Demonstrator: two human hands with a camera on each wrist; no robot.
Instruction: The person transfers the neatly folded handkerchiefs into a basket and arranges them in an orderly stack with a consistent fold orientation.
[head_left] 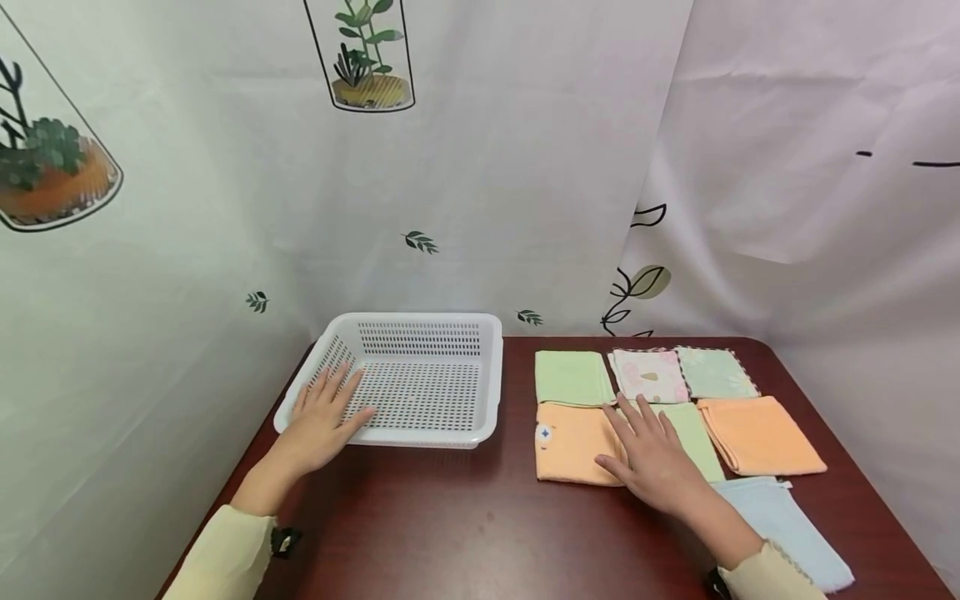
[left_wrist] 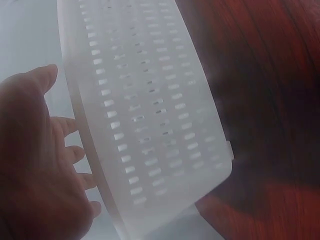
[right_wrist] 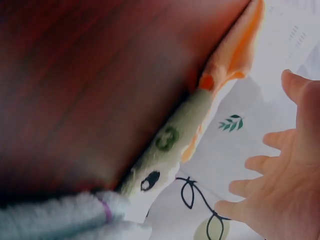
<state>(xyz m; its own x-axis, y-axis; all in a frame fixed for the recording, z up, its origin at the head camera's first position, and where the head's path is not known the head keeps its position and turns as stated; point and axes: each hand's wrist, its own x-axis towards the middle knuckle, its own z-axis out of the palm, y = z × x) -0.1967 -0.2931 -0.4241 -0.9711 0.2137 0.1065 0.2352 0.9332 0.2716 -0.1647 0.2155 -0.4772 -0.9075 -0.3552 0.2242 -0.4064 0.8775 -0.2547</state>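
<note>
My left hand (head_left: 318, 427) hovers over the front left part of a white perforated plastic basket (head_left: 420, 438), its fingers spread. In the left wrist view, the fingers reach past the rim of the basket wall (left_wrist: 175, 187). At the right, my other hand (head_left: 654, 462) is held with spread fingers above folded cloths, overlapping an orange towel (head_left: 573, 454) and a green towel (head_left: 697, 442). Neither hand grips anything. The right wrist view shows the edges of the green towel (right_wrist: 187, 117), with dark markings, and a pale blue towel (right_wrist: 60, 220).
Behind are a light green cloth (head_left: 572, 377), a pink-patterned cloth (head_left: 647, 375) and a pale green cloth (head_left: 716, 372). Another orange towel (head_left: 763, 435) lies to the right, with the light blue towel (head_left: 783, 525) nearer. A printed curtain (head_left: 465, 183) hangs behind the dark red table (head_left: 465, 533).
</note>
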